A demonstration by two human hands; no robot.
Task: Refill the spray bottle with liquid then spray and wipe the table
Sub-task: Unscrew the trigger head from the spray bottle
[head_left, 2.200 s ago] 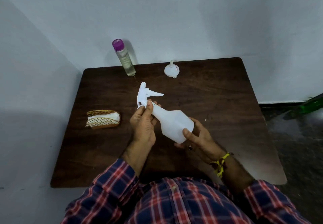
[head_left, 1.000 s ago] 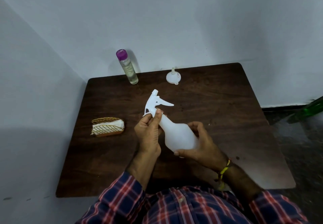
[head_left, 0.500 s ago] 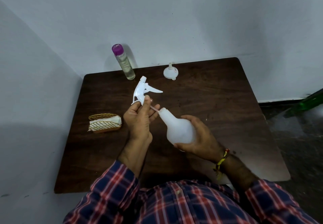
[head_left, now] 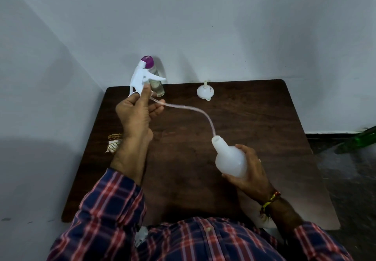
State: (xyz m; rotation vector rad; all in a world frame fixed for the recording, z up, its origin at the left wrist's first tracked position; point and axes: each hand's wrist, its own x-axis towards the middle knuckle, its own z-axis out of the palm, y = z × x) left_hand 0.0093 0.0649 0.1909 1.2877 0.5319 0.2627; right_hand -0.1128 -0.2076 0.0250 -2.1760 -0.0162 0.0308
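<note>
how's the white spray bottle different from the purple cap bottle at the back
The spray bottle is opaque white, uncapped and tilted in the right hand; the purple-capped bottle is clear, capped and stands upright on the table. The spray bottle is bulbous, the other a slim cylinder.

The dip tube [head_left: 195, 111] arcs across the table [head_left: 254, 118] middle, barring the way to the funnel [head_left: 205, 92]

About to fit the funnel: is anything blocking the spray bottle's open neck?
Yes. The dip tube still ends in the mouth of the spray bottle, running from the trigger head in the left hand. The funnel stands untouched at the table's far edge.
</note>
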